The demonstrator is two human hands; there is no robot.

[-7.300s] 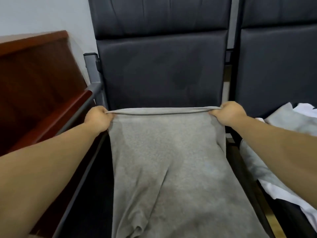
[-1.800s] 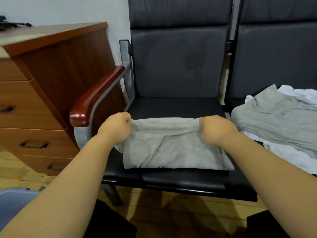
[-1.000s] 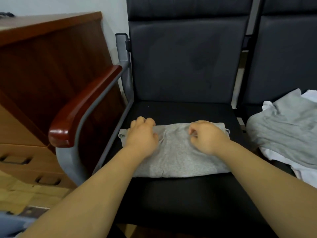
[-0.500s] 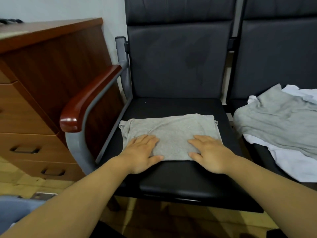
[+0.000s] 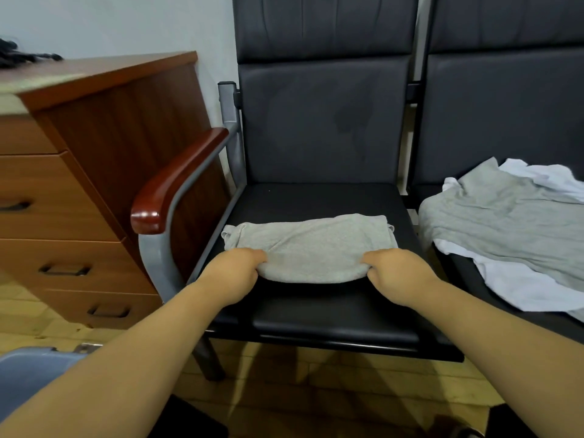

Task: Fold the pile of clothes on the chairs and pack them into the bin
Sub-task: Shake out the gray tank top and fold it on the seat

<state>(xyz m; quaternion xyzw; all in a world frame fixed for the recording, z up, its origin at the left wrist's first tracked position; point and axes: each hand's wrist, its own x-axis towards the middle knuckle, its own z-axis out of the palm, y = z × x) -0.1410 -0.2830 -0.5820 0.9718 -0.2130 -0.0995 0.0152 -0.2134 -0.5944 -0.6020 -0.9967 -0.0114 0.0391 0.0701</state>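
Right now I am looking down at two black chairs standing side by side. The left chair (image 5: 316, 197) is bearing the work on its seat, and the right chair (image 5: 505, 105) is carrying the unfolded pile. A wooden drawer cabinet (image 5: 63, 200) is standing just beside the left chair's red-brown armrest (image 5: 177, 175). On the right seat a crumpled grey garment (image 5: 505, 222) is lying over a white garment (image 5: 521, 286), whose edge is hanging towards the front. The bin (image 5: 28, 374) is showing only as a blue-grey corner on the floor at lower left, partly behind the left forearm. On the left seat the folded grey garment (image 5: 316, 245) is lying crosswise, with its far edge resting on the cushion and its near edge raised a little. I am seeing the left hand (image 5: 234, 273) and the right hand (image 5: 398, 276) gripping that near edge at its two ends, the fingers (image 5: 252, 257) curled tight around the cloth with the thumbs on top.
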